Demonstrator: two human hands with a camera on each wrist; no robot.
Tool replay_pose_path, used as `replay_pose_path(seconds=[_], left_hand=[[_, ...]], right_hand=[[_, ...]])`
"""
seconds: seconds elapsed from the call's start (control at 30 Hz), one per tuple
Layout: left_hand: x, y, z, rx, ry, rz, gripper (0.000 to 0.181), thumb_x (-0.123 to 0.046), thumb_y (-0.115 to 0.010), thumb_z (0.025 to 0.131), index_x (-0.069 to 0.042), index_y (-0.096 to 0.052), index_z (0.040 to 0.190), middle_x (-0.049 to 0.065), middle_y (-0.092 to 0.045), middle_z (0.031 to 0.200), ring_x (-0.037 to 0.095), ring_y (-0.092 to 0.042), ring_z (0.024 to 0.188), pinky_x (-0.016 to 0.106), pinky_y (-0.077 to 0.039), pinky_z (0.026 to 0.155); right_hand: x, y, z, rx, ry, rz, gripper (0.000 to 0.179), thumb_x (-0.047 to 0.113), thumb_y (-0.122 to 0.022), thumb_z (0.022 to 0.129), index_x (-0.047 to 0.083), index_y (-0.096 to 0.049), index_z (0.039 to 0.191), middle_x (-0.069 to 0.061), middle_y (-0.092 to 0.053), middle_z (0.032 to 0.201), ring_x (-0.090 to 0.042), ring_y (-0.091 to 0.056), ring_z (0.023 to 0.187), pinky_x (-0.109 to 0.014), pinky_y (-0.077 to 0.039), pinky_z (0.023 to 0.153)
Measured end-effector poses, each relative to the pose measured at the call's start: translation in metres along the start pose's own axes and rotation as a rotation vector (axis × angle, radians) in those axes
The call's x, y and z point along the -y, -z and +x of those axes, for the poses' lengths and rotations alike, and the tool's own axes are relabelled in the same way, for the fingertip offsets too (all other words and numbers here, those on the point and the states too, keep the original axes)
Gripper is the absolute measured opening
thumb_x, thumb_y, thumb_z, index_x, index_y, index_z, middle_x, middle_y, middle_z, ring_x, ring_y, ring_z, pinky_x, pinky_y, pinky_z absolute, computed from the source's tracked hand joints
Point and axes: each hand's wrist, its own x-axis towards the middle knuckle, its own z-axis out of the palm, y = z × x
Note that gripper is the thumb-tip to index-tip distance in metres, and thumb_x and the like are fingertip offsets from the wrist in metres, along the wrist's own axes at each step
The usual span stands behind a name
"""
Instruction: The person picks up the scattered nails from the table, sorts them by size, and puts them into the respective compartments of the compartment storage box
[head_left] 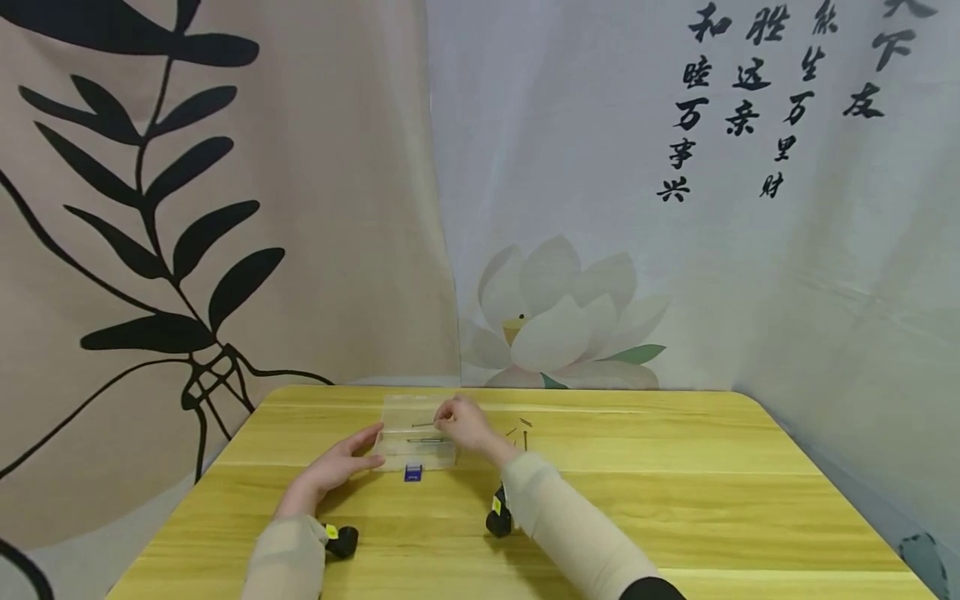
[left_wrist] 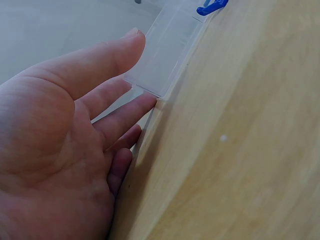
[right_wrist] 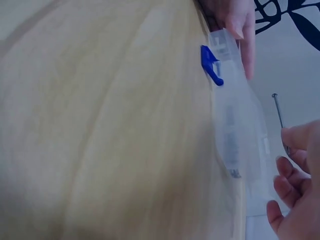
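Observation:
A clear plastic box (head_left: 438, 458) lies on the table with its lid raised at the back; a blue latch (head_left: 413, 473) is on its front. Several thin nails (head_left: 426, 440) lie inside. My right hand (head_left: 467, 427) is over the box, pinching one long nail (right_wrist: 279, 114) between thumb and forefinger, its flat head pointing away from the fingers. My left hand (head_left: 341, 465) rests at the box's left end, fingers extended. In the left wrist view its fingertips (left_wrist: 150, 100) are right at the box's corner, with the thumb beside the wall.
Several loose nails (head_left: 525, 440) are scattered on the wooden table (head_left: 637, 492) to the right of the box. Behind the table hangs a pale cloth (head_left: 360, 208) printed with plants and writing. Both wrists wear black cameras (head_left: 343, 542).

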Motion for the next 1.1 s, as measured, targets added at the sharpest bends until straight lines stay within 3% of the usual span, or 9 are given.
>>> replay_pose_path(seconds=[0.47,0.73,0.97,1.1], left_hand=[[0.001,-0.001,0.0,-0.002,0.0,-0.008,0.077,-0.028,-0.069,0.091,-0.007,-0.029,0.153,0.026,-0.027,0.153,0.046,-0.017,0.141,0.065,-0.015,0.109],[0.0,0.0,0.0,-0.002,0.004,-0.013,0.078,-0.03,-0.069,0.091,-0.007,-0.028,0.153,0.026,-0.026,0.153,0.047,-0.017,0.141,0.065,-0.014,0.11],[0.0,-0.001,0.002,0.004,0.002,0.006,0.077,-0.03,-0.067,0.092,-0.008,-0.027,0.153,0.026,-0.025,0.154,0.047,-0.016,0.141,0.065,-0.013,0.11],[-0.001,-0.003,0.001,-0.004,0.014,-0.006,0.076,-0.029,-0.068,0.092,-0.009,-0.028,0.153,0.025,-0.026,0.154,0.045,-0.016,0.141,0.064,-0.013,0.11]], right_hand=[[0.0,-0.011,0.0,0.002,-0.026,-0.166,0.009,0.016,-0.065,0.09,0.012,-0.073,0.089,0.006,-0.055,0.086,-0.013,-0.048,0.086,-0.033,-0.038,0.079],[-0.001,-0.015,0.002,0.011,-0.019,-0.179,0.009,0.016,-0.066,0.09,0.013,-0.074,0.089,0.006,-0.054,0.088,-0.014,-0.048,0.088,-0.033,-0.039,0.078],[-0.007,-0.018,0.001,0.022,0.018,-0.188,0.009,0.015,-0.067,0.089,0.012,-0.075,0.087,0.005,-0.058,0.086,-0.013,-0.049,0.09,-0.039,-0.039,0.094],[-0.01,-0.019,0.002,-0.002,0.062,-0.166,0.007,0.015,-0.07,0.087,0.011,-0.076,0.085,0.005,-0.059,0.083,-0.011,-0.048,0.085,-0.037,-0.04,0.093]])
